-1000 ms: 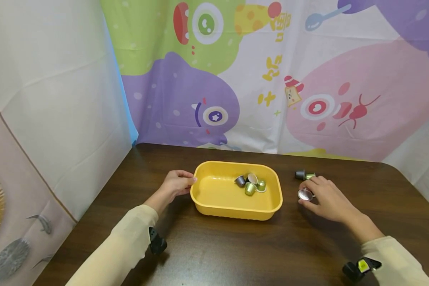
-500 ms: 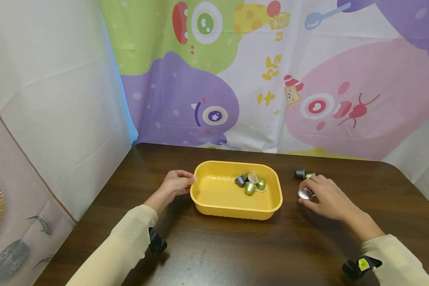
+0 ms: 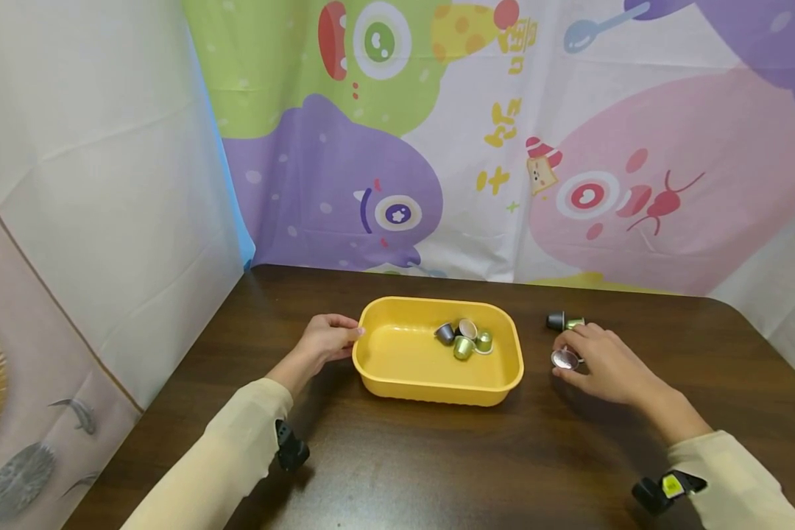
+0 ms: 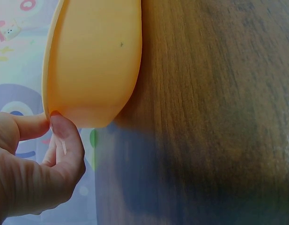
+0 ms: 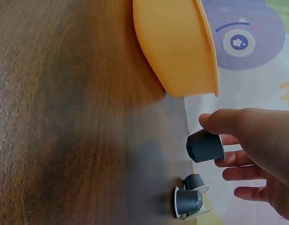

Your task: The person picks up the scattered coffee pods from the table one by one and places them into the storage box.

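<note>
A yellow plastic basin (image 3: 430, 390) stands on the dark table, and my left hand (image 3: 327, 338) pinches the rim at its left end. In the left wrist view the thumb (image 4: 64, 126) and a finger meet on that rim. To the basin's right, my right hand (image 3: 606, 364) holds a coffee capsule (image 3: 565, 359) with its silver lid facing the head camera. The right wrist view shows this capsule's dark body (image 5: 205, 146) between thumb and fingertips, above the table. Inside the basin, several capsules cluster right of centre, among them a green capsule (image 3: 463, 348) and a dark grey capsule (image 3: 444, 334).
Just beyond my right hand lie a dark capsule (image 3: 555, 322) and a green capsule (image 3: 574, 323), partly covered by the fingers. A printed cartoon curtain (image 3: 477, 221) hangs along the table's back edge. A pale cloth (image 3: 119, 162) hangs on the left.
</note>
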A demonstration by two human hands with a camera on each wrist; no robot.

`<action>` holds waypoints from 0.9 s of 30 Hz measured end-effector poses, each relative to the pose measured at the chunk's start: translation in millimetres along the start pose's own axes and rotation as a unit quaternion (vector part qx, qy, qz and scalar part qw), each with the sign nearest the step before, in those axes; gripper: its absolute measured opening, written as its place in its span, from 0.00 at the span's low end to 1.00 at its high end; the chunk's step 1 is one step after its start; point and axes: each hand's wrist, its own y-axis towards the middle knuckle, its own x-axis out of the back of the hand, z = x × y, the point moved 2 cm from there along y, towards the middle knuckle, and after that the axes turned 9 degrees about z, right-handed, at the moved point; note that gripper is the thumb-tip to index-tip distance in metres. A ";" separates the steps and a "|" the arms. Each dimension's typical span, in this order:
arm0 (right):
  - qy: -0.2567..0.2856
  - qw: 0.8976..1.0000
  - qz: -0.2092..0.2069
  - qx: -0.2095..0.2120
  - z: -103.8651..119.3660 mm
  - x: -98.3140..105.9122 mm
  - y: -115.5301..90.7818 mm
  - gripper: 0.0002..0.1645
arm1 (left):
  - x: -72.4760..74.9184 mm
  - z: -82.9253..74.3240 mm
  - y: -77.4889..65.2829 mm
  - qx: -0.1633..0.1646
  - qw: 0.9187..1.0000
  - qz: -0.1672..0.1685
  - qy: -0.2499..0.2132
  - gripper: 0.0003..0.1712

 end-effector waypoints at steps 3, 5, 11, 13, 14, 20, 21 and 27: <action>0.002 1.000 0.011 -0.003 0.7 0.7 0.2 0.18 | -0.1 0.1 0.1 0.002 1.000 -0.001 -0.001 0.15; 0.003 1.000 0.014 -0.003 1.4 1.5 0.7 0.18 | -0.1 0.4 0.3 0.004 1.000 -0.001 -0.001 0.15; 0.003 1.000 0.017 0.003 4.2 4.7 3.6 0.18 | -0.1 -0.3 0.2 0.004 1.000 0.000 -0.001 0.15; 0.004 1.000 0.016 0.006 5.3 5.8 5.0 0.18 | -0.1 -1.1 0.2 0.002 1.000 0.000 -0.001 0.15; 0.005 1.000 0.015 0.006 5.8 6.5 5.7 0.18 | -0.1 -1.7 0.5 0.002 1.000 -0.001 -0.002 0.15; 0.006 1.000 0.011 0.007 7.9 9.8 7.5 0.18 | -1.2 -2.8 0.8 0.005 1.000 -0.001 -0.004 0.15; 0.006 1.000 0.010 0.007 8.2 10.3 7.6 0.18 | -1.3 -2.5 0.6 0.006 1.000 -0.001 -0.004 0.15; 0.003 1.000 0.010 0.014 11.0 12.5 9.9 0.18 | -0.2 -1.0 -0.5 0.004 1.000 -0.002 -0.005 0.15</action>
